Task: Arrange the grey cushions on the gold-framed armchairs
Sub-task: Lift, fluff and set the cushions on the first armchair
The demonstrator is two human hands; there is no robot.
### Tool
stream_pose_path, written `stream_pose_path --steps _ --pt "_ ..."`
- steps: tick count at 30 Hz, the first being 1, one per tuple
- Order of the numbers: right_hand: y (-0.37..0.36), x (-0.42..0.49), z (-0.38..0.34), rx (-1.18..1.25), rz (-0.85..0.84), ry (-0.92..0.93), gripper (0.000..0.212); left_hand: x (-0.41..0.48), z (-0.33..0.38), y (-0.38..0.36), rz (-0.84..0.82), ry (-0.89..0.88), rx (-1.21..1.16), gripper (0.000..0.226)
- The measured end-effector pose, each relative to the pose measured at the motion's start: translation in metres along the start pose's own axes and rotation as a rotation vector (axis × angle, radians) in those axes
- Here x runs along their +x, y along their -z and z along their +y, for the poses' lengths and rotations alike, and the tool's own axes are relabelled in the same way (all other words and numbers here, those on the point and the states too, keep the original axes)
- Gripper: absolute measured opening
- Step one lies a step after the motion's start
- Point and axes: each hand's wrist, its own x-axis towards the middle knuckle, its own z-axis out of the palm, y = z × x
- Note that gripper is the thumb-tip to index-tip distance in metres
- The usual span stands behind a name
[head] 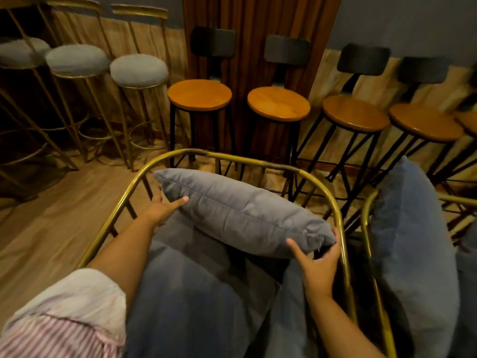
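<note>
A grey cushion [240,211] is held edge-up above the seat of a gold-framed armchair [124,197], inside its curved back rail. My left hand [164,208] grips the cushion's left end. At the cushion's right end, close to the gold rail, my right hand [318,262] holds the corner. The chair's grey seat pad [196,301] lies below. A second grey cushion [415,241] stands upright in the neighbouring gold-framed armchair [367,228] on the right.
Against the far wall stand gold bar stools with grey round seats [138,70] on the left and black-legged stools with wooden seats [199,94] from the middle to the right. A brown curtain [258,19] hangs behind. Wooden floor [51,223] lies to the left.
</note>
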Motion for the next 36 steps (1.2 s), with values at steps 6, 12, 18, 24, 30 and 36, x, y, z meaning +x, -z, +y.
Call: stream_pose_path --steps 6,12,18,24,30,36 --pt "-0.023 0.057 0.021 -0.044 -0.096 -0.025 0.109 0.049 0.025 -0.033 0.119 -0.129 -0.11 0.088" --pt "-0.038 0.135 0.038 -0.067 -0.008 0.034 0.125 0.111 0.049 -0.05 0.094 -0.316 -0.116 0.095" --pt "-0.05 0.164 0.082 -0.055 -0.045 -0.016 0.151 0.166 0.056 -0.08 -0.003 -0.317 -0.129 0.094" --pt "-0.057 0.176 0.078 0.014 0.02 -0.054 0.15 0.17 0.056 -0.098 0.043 -0.293 -0.251 0.082" --pt "-0.055 0.18 0.017 0.087 0.069 -0.045 0.13 0.125 0.094 -0.084 0.123 -0.367 -0.314 0.08" --pt "-0.031 0.162 -0.092 0.166 0.084 0.047 0.123 0.034 0.157 -0.035 0.153 -0.467 -0.279 0.097"
